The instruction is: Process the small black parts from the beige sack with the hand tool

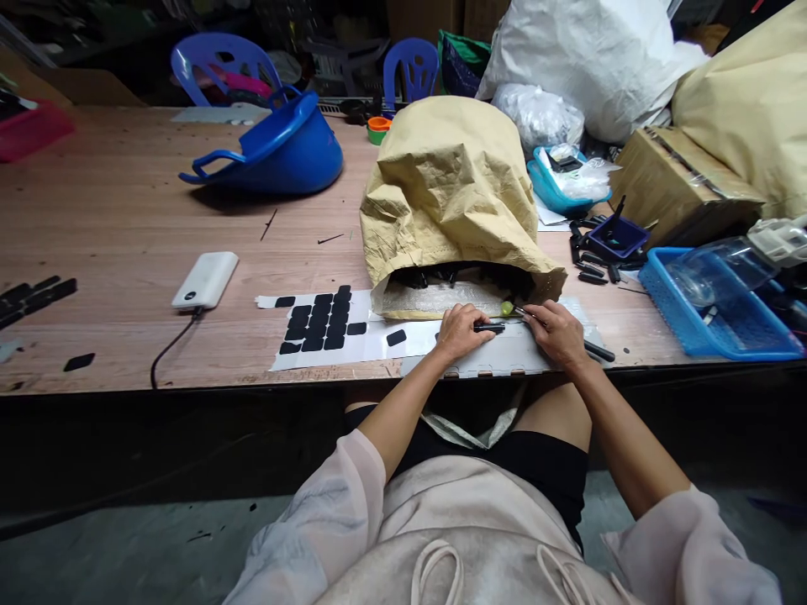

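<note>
My left hand [460, 333] lies at the table's front edge, its fingers closed on a small black part [489, 327]. Just to the right, my right hand [556, 332] pinches a thin dark tool [523, 312], whose tip is near a yellow-green round piece [506, 308]. A dark rod [598, 350] sticks out beside the right wrist. Both hands are over a pale board [510, 361]. Behind them a tan sack [450, 185] lies with its mouth towards me and black parts inside. Black rounded pads [329, 319] sit in rows on a white sheet [371, 346] at the left.
A white power bank [207, 280] with a cable lies on the table [113, 218]. Behind it a blue basin [283, 147] is tilted. On the right are a blue basket [725, 332], a purple tray [618, 238], black pieces and a cardboard box [687, 181].
</note>
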